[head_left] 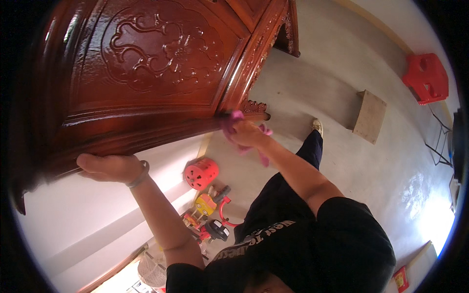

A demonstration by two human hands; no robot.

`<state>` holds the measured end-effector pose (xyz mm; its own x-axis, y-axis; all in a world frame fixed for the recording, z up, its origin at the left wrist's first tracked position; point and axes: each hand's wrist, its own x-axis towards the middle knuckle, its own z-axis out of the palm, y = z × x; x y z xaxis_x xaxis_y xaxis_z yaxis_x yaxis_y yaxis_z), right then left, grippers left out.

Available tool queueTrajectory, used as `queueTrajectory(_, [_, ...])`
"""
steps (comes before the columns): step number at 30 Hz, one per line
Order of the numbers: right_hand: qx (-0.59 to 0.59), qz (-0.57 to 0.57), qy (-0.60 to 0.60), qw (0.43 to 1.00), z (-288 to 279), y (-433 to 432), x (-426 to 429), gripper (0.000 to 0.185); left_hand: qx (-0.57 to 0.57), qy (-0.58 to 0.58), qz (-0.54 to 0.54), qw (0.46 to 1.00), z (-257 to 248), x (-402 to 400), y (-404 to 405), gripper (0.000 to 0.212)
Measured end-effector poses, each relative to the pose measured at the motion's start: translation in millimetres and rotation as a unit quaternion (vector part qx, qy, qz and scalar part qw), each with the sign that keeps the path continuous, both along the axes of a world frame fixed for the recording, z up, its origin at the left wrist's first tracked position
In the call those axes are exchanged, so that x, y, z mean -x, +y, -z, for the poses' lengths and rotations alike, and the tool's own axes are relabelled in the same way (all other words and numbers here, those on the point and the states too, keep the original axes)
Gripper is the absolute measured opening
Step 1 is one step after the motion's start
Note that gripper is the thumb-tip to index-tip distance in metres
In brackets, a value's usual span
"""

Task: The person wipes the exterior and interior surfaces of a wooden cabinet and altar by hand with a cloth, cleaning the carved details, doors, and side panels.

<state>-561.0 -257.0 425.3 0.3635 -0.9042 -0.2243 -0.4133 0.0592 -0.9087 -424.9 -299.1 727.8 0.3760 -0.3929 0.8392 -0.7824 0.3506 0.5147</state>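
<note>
A tall cabinet of glossy reddish-brown wood (154, 100) fills the upper left, its side panel carved with a floral relief (176, 55). My right hand (243, 132) grips a pink cloth (234, 119) and presses it to the cabinet's corner edge low down, near the carved foot (256, 107). Loose ends of the cloth hang out past my fingers. My left hand (110, 167) rests against the cabinet's side edge higher up, with a band on the wrist. Its fingertips are hidden behind the edge.
Behind the cabinet runs a white wall (91, 216). A red perforated bucket (201, 174) and a child's ride-on toy (214, 219) stand by it. On the concrete floor (293, 99) are a small wooden stool (369, 116) and, farther right, a red plastic chair (427, 78).
</note>
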Motion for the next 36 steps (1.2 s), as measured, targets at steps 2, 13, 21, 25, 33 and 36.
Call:
queueTrajectory(2, [-0.126, -0.016, -0.052, 0.991, -23, 7, 13, 0.025, 0.036, 0.054, 0.009, 0.998, -4, 9, 2, 0.049])
queueTrajectory(13, [0.375, 0.121, -0.174, 0.903, -191, -9, -33, 0.051, 0.015, 0.013, -0.047, 0.999, 3, -1, -1, 0.041])
queueTrajectory(21, [-0.055, -0.174, 0.158, 0.970, 76, 6, -20, 0.035, -0.020, 0.034, -0.056, 0.998, 0, 20, -1, 0.070])
queueTrajectory(25, [-0.263, 0.266, 0.017, 0.927, 135, 28, 50, 0.026, -0.010, -0.081, -0.134, 0.988, 3, 1, 0, 0.061])
queueTrajectory(33, [-0.045, 0.389, -0.263, 0.882, 35, -17, 62, 0.044, 0.011, -0.123, -0.054, 0.991, 2, -38, -2, 0.062])
queueTrajectory(36, [0.183, 0.322, -0.189, 0.909, 17, -42, 29, 0.049, 0.018, -0.088, -0.031, 0.995, 6, -37, -2, 0.070])
